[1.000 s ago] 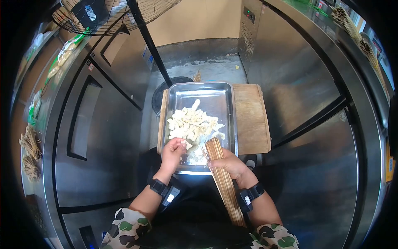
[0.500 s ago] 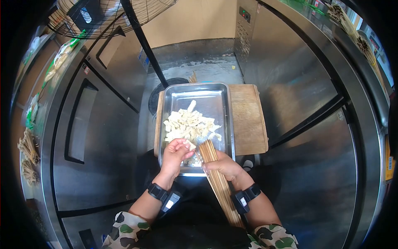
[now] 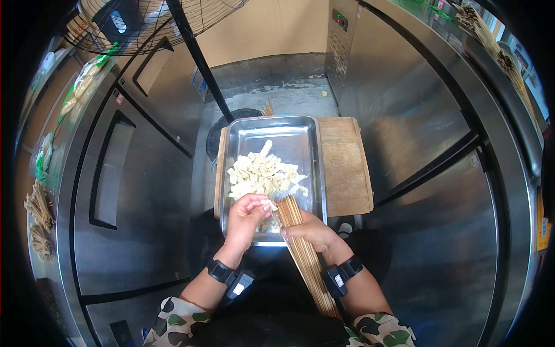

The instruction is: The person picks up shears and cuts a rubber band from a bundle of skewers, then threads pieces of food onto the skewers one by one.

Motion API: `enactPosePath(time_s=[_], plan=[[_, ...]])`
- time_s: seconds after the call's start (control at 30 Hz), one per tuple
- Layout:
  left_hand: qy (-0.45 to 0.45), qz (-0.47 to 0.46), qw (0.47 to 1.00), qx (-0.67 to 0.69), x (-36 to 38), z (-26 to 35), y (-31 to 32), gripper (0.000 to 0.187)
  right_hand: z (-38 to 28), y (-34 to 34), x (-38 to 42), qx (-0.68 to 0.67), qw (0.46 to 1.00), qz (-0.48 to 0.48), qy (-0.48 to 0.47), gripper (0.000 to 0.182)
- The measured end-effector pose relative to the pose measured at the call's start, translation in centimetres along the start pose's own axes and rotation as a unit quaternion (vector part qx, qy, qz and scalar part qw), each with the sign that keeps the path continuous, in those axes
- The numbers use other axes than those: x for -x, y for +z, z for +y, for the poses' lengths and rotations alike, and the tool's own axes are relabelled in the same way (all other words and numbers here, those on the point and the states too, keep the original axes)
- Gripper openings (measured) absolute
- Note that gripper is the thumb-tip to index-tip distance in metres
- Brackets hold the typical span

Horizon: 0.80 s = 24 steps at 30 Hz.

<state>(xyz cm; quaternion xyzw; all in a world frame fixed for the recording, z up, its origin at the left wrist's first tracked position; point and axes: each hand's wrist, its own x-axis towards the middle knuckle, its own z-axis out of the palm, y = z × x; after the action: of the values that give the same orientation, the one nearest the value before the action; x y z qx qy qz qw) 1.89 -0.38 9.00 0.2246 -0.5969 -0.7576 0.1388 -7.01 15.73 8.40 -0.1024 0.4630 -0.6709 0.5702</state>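
My left hand [image 3: 245, 218] pinches a small pale food piece [image 3: 269, 205] between thumb and fingers, right beside the tips of the skewers. A thick bundle of bamboo skewers [image 3: 309, 266] is wrapped in my right hand [image 3: 315, 232], its tips up and its long ends slanting down toward my lap. One skewer stands slightly apart from the bundle, close to the pinched piece. Below both hands is a metal tray [image 3: 319, 168]. A heap of pale cream food pieces [image 3: 263, 173] lies in its middle, partly hidden by my left hand.
The tray rests on a wooden board [image 3: 347, 168]. Steel cabinets flank me on the left [image 3: 139, 202] and right [image 3: 428, 231]. A wire fan cage [image 3: 156, 29] on a black pole [image 3: 199, 63] stands ahead to the left. More skewer bundles [image 3: 40, 220] lie on the left counter.
My left fingers have turned the food piece and brought it slightly right, closer to the skewer tips. My right hand with the bundle has hardly moved.
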Motion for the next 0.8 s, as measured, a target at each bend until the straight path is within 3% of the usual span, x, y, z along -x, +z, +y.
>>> enactPosePath(time_s=[0.23, 0.37, 0.57, 0.8], plan=[[0.096, -0.002, 0.987, -0.127, 1.1, 0.0, 0.4, 0.014, 0.6, -0.4, -0.3, -0.013, 1.000, -0.001, -0.001, 0.035], [0.102, 0.000, 0.978, -0.184, 1.7, -1.1, 0.5, 0.015, 0.9, -0.6, -0.5, -0.014, 1.000, -0.001, -0.014, 0.035], [0.015, 0.067, 0.997, -0.040, 1.4, -0.8, 1.5, 0.016, 0.8, -0.3, -0.4, -0.009, 1.000, 0.006, -0.014, 0.036], [-0.088, 0.045, 0.995, 0.023, 0.8, 0.0, 1.1, 0.013, 0.7, -0.6, -0.3, -0.002, 1.000, -0.006, 0.000, 0.043]])
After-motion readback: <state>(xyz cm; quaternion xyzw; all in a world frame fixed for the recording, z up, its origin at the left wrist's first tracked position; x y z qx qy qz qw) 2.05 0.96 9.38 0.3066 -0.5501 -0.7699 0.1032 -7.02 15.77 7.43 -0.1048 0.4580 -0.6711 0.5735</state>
